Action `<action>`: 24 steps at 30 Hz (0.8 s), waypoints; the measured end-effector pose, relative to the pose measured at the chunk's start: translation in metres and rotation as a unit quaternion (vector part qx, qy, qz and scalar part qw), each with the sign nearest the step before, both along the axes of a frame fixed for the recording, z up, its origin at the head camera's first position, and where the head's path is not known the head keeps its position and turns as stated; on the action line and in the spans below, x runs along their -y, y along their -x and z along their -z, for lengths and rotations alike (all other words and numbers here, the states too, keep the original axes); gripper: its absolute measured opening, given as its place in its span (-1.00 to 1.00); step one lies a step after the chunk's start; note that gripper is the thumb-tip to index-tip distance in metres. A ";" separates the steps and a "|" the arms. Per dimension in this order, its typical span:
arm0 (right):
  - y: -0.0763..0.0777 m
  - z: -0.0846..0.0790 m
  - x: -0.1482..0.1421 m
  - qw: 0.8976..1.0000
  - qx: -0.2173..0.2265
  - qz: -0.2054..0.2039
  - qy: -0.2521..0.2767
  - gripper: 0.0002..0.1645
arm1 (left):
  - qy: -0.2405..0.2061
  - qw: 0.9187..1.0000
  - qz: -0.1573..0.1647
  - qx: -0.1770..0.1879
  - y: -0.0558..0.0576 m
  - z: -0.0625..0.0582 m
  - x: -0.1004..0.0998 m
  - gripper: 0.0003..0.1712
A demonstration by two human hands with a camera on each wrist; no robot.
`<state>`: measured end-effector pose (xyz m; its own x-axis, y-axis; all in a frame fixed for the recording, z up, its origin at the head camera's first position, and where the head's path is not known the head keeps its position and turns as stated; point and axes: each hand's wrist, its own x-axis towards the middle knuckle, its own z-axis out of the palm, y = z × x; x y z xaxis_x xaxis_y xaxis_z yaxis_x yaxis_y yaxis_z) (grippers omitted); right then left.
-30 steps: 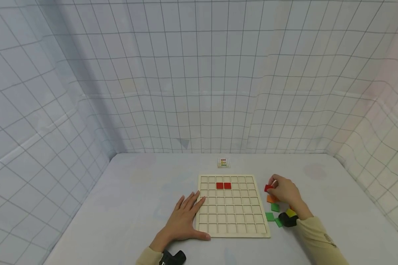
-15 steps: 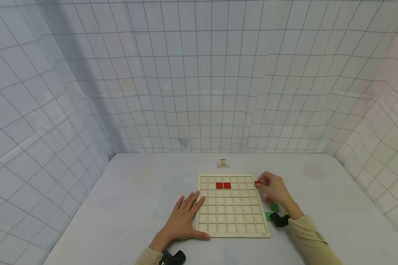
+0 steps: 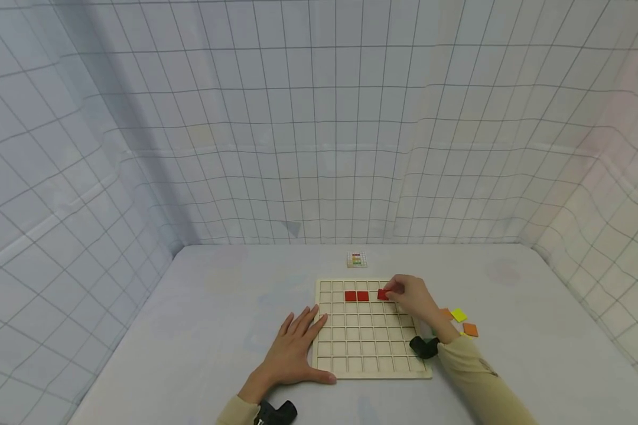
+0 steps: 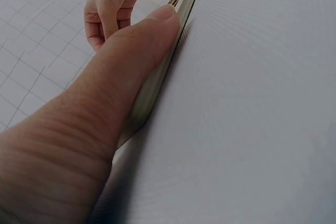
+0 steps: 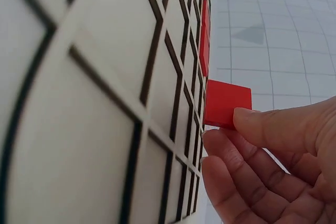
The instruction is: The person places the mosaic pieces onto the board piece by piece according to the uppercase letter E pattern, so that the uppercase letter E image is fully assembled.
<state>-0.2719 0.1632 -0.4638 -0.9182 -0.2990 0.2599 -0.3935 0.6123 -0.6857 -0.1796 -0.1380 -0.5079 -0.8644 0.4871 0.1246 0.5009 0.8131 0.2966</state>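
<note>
A cream grid board (image 3: 372, 376) lies on the table, with two red square tiles (image 3: 357, 296) side by side in its second row from the back. My right hand (image 3: 412, 298) is over the board's back right part and pinches a third red tile (image 5: 226, 103) between thumb and fingers. In the right wrist view that tile is tilted up from the board, its edge close to the grid. My left hand (image 3: 293, 354) rests spread at the board's left edge, fingertips and thumb on the rim; its thumb (image 4: 152, 32) shows on the edge in the left wrist view.
Orange tiles (image 3: 470, 329) and yellow tiles (image 3: 459, 315) lie right of the board, partly hidden by my right forearm; a sliver of green shows there. A small patterned card (image 3: 357, 260) lies behind the board. Gridded white cloth walls (image 3: 319, 147) surround the table.
My right hand has carried the red tile leftward from the loose tiles to over the board's second row. The left hand stays in place. More orange and yellow tiles have come into sight.
</note>
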 end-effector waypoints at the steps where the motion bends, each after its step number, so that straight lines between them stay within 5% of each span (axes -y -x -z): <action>1: 0.001 0.000 0.002 1.000 0.001 -0.002 -0.004 -0.94 | 0.001 1.000 0.000 0.000 0.000 0.000 0.000 0.38; 24: 0.006 0.002 0.013 0.999 0.004 -0.020 -0.028 -0.96 | 0.002 1.000 0.004 -0.008 0.000 0.003 0.001 0.36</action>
<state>-0.2779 0.1504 -0.4663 -0.9073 -0.3485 0.2354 -0.4132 0.6339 -0.6538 -0.1800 -0.1388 -0.5113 -0.8583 0.4948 0.1362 0.5123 0.8102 0.2849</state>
